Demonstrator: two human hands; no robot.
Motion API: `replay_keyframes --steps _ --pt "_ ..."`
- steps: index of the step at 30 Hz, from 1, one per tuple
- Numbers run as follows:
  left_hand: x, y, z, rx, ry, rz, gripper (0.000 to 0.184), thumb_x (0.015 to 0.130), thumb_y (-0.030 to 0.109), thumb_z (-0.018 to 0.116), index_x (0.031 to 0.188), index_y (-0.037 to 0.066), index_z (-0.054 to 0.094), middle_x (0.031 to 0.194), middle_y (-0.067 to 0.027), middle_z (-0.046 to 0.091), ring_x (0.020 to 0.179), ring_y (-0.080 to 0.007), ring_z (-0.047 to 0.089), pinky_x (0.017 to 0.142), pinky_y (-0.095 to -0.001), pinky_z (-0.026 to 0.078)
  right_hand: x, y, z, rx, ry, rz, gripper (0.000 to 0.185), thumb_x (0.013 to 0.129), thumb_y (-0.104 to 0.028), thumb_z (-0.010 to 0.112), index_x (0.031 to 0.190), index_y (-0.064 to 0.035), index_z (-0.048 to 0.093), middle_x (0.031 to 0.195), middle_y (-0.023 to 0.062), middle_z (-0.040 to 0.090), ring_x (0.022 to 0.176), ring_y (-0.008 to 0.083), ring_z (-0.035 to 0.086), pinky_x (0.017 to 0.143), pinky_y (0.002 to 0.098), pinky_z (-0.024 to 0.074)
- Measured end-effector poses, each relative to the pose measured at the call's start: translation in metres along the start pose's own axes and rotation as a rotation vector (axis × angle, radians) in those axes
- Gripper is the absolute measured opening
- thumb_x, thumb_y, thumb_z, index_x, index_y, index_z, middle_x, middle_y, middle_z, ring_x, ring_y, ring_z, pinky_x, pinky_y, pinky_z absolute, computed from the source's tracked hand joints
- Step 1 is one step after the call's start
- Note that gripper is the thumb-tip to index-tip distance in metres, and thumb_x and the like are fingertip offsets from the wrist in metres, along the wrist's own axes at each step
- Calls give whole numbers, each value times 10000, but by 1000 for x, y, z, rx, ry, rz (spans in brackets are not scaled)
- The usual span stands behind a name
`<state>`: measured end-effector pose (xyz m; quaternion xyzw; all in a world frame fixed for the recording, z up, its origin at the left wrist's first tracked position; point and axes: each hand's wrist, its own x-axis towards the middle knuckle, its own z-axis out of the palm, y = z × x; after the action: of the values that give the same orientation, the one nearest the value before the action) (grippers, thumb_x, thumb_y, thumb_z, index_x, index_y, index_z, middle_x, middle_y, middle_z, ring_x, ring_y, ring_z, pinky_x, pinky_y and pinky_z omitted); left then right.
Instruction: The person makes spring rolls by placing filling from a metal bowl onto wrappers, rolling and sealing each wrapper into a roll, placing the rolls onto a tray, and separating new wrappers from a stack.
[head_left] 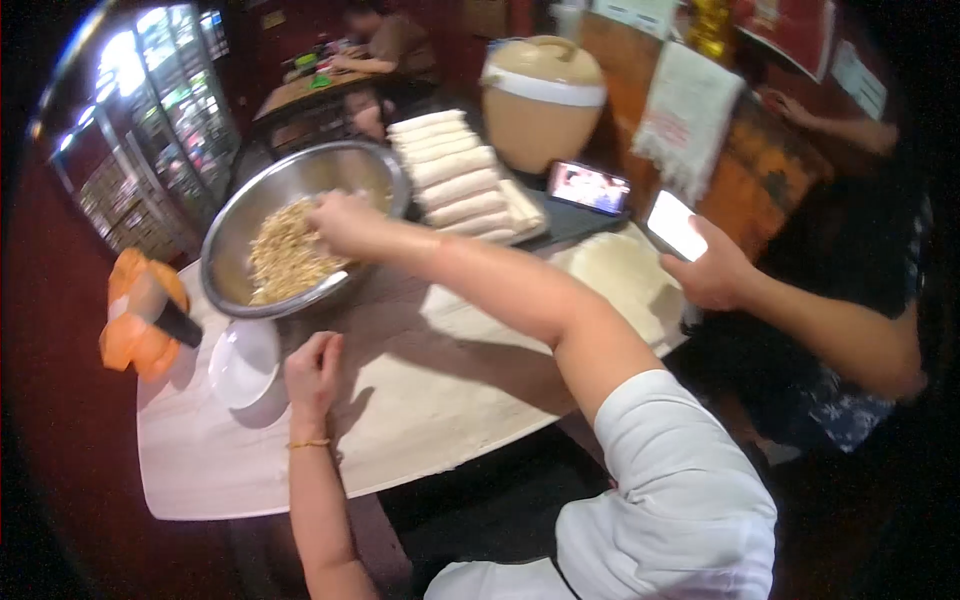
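My right hand (pixel 345 225) reaches into a large steel bowl (pixel 228 262), its fingers closed at a crumbly, pale brown filling (pixel 290 250); the fingertips are partly hidden. Beside the near side of this bowl, my left hand (pixel 313 368) is held over the table with its fingers curled in and nothing visible in them. A small white bowl (pixel 245 362) stands just left of my left hand. Under my right forearm's far side lies a round stack of pale, thin wrappers (pixel 622 280). Long white rolls (pixel 458 180) are piled behind the steel bowl's right side.
An orange object with a dark container (pixel 150 310) stands at the table's (pixel 450 420) left. A beige lidded jug (pixel 545 105) and a propped phone (pixel 590 188) are at the back. Close on the right, another person's hand (pixel 715 265) holds a lit phone (pixel 677 226).
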<state>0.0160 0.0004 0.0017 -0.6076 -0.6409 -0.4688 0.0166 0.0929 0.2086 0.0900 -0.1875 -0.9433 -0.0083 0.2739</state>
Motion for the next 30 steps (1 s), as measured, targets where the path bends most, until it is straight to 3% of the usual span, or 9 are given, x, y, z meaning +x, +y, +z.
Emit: replay_keyframes --steps 5,7,9,13,15,18,23,28,30 --pt "1 2 -5 35 -31 -42 258 887 258 648 740 49 618 628 -159 578 569 -348 565 522 -408 435 74 61 48 -147 -576 183 345 817 -179 640 1152 -105 673 1370 132 515 1205 336 531 910 458 505" --pt "2 -2 -6 64 -56 -14 289 882 284 656 728 44 609 621 -151 576 562 -338 570 514 -402 436 87 80 67 -202 -769 61 489 791 -407 671 1157 -82 662 1226 164 616 1142 333 575 883 434 511" --pt "6 -4 -10 72 -69 -18 300 879 297 659 724 45 607 621 -150 577 562 -336 571 512 -401 436 87 75 75 159 -1029 284 543 797 -489 671 1161 -86 661 1173 122 655 1070 296 616 873 423 515" --pt "7 -8 -11 82 -66 -14 330 878 335 653 707 56 610 632 -153 579 565 -331 574 516 -402 441 67 45 63 102 -1068 199 532 802 -532 669 1058 -66 678 1007 79 691 905 254 640 764 421 515" --pt "10 -4 -9 121 -80 6 339 883 349 641 705 62 620 635 -152 582 578 -330 582 527 -406 446 79 75 113 191 -1381 -24 475 804 -507 678 946 -54 661 842 66 660 766 225 597 656 416 480" --pt "10 -4 -6 105 -54 -2 320 873 272 671 674 28 611 596 -181 564 549 -357 569 503 -405 432 69 46 58 -37 -1286 -82 318 845 -384 631 775 -74 641 636 53 570 580 218 519 571 417 439" --pt "6 -21 -1 161 -50 21 421 904 295 639 619 -6 564 562 -197 529 499 -353 521 483 -410 377 85 21 37 -118 -1328 -263 338 806 -369 711 953 -69 656 799 87 647 755 233 604 708 424 497" --pt "6 -14 -1 127 -60 -28 474 917 310 628 596 -27 537 525 -196 489 478 -349 491 480 -417 360 72 -9 24 379 -1109 92 620 772 -406 745 1256 -74 545 1032 111 663 971 287 628 869 413 525" --pt "6 -18 -1 137 -76 -67 484 922 305 623 594 -35 517 535 -209 477 482 -364 467 482 -427 346 85 -15 78 219 -1061 -213 582 786 -408 705 1250 -82 573 1057 100 656 972 273 609 875 401 495"
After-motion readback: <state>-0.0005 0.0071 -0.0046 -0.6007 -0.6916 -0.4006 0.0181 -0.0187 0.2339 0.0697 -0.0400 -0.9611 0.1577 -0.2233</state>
